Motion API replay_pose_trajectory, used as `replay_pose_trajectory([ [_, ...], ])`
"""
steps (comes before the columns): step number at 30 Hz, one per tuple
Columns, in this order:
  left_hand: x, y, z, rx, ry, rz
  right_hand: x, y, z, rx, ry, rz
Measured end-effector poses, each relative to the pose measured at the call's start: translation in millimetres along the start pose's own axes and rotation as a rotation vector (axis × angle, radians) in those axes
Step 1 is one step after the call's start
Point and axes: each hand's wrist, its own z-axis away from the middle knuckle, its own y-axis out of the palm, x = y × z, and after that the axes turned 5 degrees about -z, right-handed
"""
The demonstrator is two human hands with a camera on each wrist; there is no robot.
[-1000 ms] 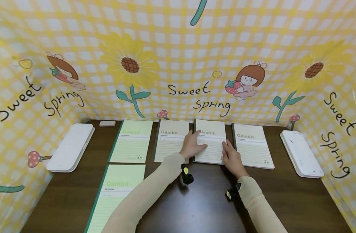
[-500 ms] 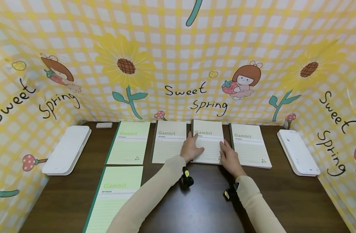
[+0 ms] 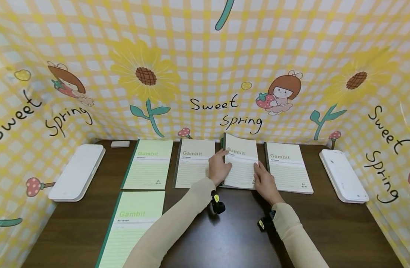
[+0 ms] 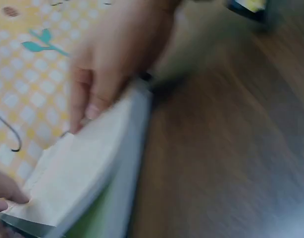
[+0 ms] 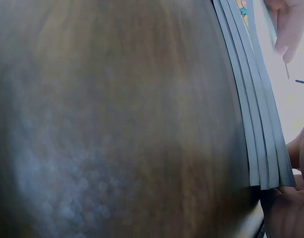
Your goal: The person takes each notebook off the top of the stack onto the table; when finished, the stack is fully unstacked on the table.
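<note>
A stack of Gambit notebooks (image 3: 241,163) lies third from the left in the back row. Its top cream notebook is raised along its dark spine, and a green spine shows underneath. My left hand (image 3: 219,168) pinches that raised spine side. On the opposite edge, my right hand (image 3: 266,182) grips the stack near its lower right corner. Layered notebook edges (image 5: 251,94) appear in the right wrist view, with my right hand's fingers (image 5: 288,213) at the corner. In the left wrist view, a green cover (image 4: 95,215) shows through the gap below the lifted notebook.
Cream notebooks flank the stack, one on the left (image 3: 194,169) and one on the right (image 3: 288,173). Two green notebooks (image 3: 148,167) (image 3: 132,227) lie farther left. White flat devices (image 3: 78,171) (image 3: 343,176) stand at both sides. A small white block (image 3: 120,144) sits at the back left.
My left hand's fingers have drawn in at the spine and lifted the top notebook's left side, which tilts and uncovers green below. My right hand stays at the right edge.
</note>
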Motion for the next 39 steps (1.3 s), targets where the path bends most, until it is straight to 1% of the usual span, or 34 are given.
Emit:
replay_pose_trajectory([
  [2, -2.4, -2.3, -2.3, -0.032, -0.027, 0.067, 0.3, -0.5, -0.5, 0.005, 0.004, -0.006],
  [3, -3.3, -3.7, -3.2, -0.03, -0.046, 0.09, 0.2, -0.6, -0.7, 0.007, 0.004, -0.005],
  [5, -3.8, -6.2, -4.5, -0.002, -0.073, 0.123, 0.2, -0.6, -0.8, 0.011, 0.006, -0.007],
  [8, -2.5, -7.7, -6.1, 0.053, -0.085, 0.136, -0.2, -0.3, -0.8, 0.009, 0.007, -0.005],
  [11, 0.0, -7.6, -6.7, 0.075, -0.095, 0.141, -1.3, 1.6, -0.8, 0.001, 0.001, -0.006],
  [14, 3.3, -6.6, -6.6, 0.069, -0.116, 0.153, -2.7, 4.3, -0.7, -0.007, -0.018, 0.001],
  [18, 3.7, -9.6, -8.0, 0.035, -0.145, 0.193, -3.4, 5.3, -1.0, -0.019, -0.051, 0.004],
  [20, 2.2, -14.9, -8.5, 0.021, -0.142, 0.206, -3.8, 4.4, -1.4, -0.02, -0.059, 0.011],
  [23, 1.2, -27.5, -8.0, 0.002, -0.136, 0.214, -5.0, 1.9, -1.2, -0.014, -0.057, 0.025],
  [26, 5.9, -47.1, -3.5, -0.018, -0.153, 0.25, -5.3, 0.8, -1.1, -0.007, -0.046, 0.037],
  [29, 14.3, -72.3, 10.3, -0.043, -0.161, 0.304, -4.4, 0.5, -0.6, 0.0, -0.052, 0.035],
  [31, 19.9, -89.5, 26.2, -0.053, -0.168, 0.326, -3.6, 0.6, 0.4, 0.005, -0.051, 0.034],
  [33, 25.7, -104.6, 46.4, -0.052, -0.167, 0.334, -3.5, 0.9, 1.6, 0.015, -0.041, 0.033],
  [35, 31.4, -116.7, 69.0, -0.048, -0.182, 0.344, -3.1, 1.0, 2.8, 0.026, -0.027, 0.027],
  [37, 36.7, -125.5, 91.7, -0.042, -0.196, 0.36, -3.3, 1.0, 2.9, 0.04, -0.016, 0.019],
  [39, 42.3, -130.3, 114.0, -0.033, -0.215, 0.371, -3.5, -0.1, 2.6, 0.04, -0.016, 0.013],
])
